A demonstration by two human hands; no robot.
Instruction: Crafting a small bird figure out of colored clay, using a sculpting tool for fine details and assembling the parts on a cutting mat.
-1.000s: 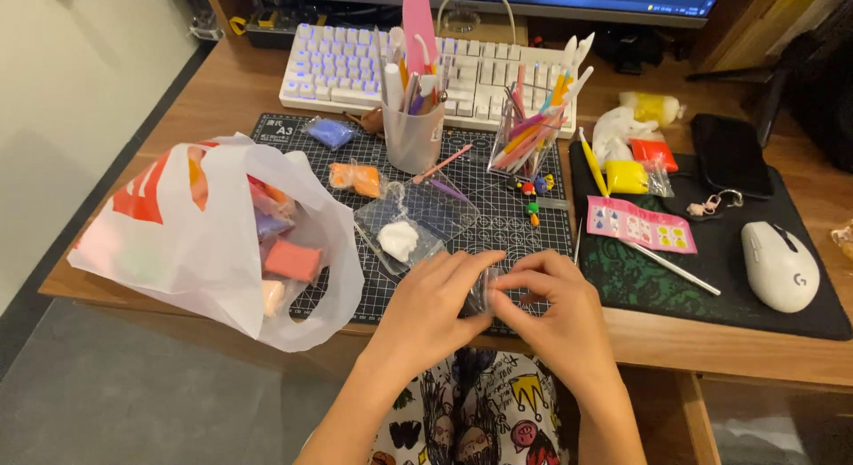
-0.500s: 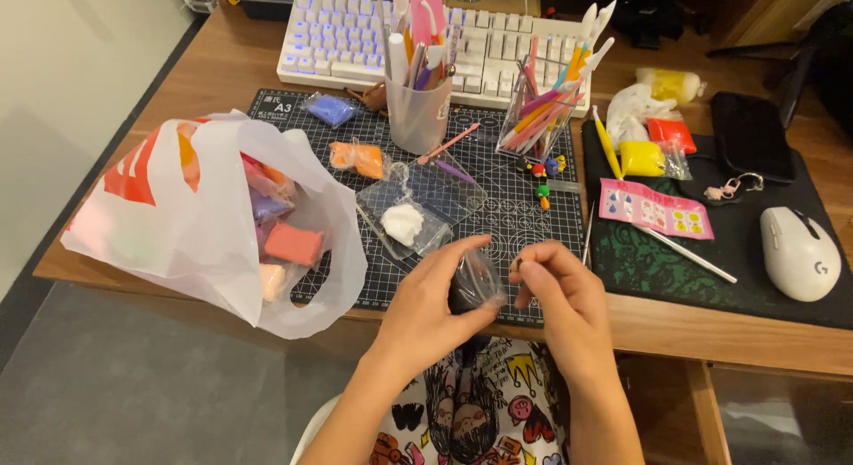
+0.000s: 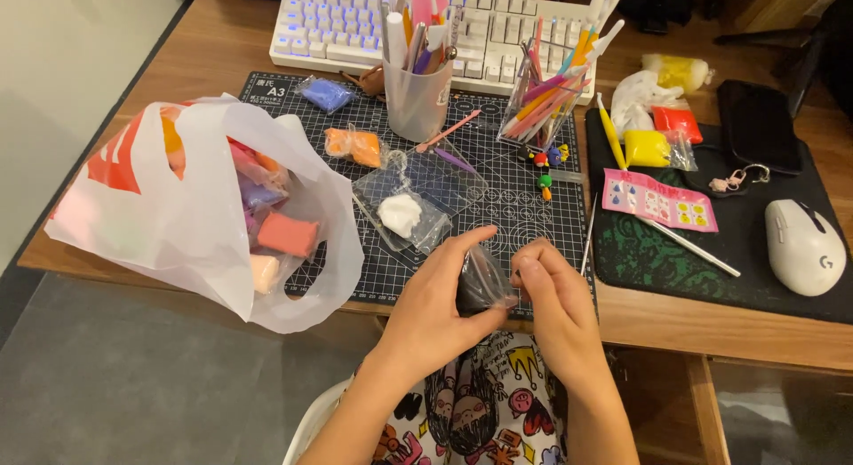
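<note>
clay (image 3: 475, 283), dark and in its clear wrap, sat over the bench (image 3: 657, 318) edge, above the mat (image 3: 498, 207). our left hand (image 3: 435, 305) fingers clamped it; our right hand (image 3: 555, 301) fingers pinched the wrap, not yet peeled off.

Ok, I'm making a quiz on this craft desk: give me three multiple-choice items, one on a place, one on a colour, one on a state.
1. Where is the mouse? A on the keyboard B on the dark pad at right C in the bag
2. What colour is the lump in the packet held by both hands? A black B yellow C white
3. How is the white bag? A tied shut B folded flat C open, showing clay blocks

Answers: 1 B, it sits on the pad. 2 A, dark through clear plastic between left hand and right hand. 3 C, blocks show in its mouth.
</note>
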